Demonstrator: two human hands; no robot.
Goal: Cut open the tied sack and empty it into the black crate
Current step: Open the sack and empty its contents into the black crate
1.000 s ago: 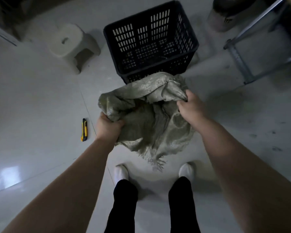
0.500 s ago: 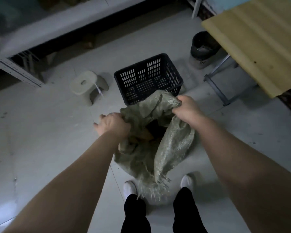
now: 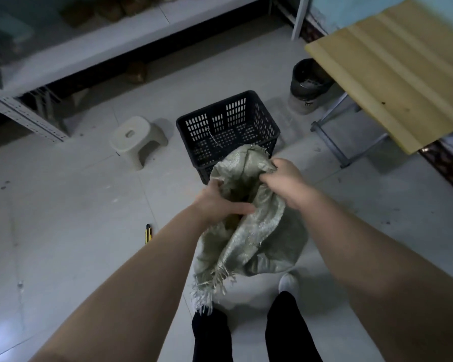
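A yellow knife (image 3: pixel 148 233) lies on the floor. The left hand (image 3: pixel 217 202) grips one edge of the sack's mouth, fingers curled into the cloth. The sack (image 3: pixel 249 231) hangs lengthwise, its mouth up toward the black crate (image 3: pixel 228 126) just beyond and its frayed end down by the feet. The right hand (image 3: pixel 285 176) clutches the opposite edge.

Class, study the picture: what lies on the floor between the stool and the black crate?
Nothing. The head view shows only bare floor between the stool and the crate.
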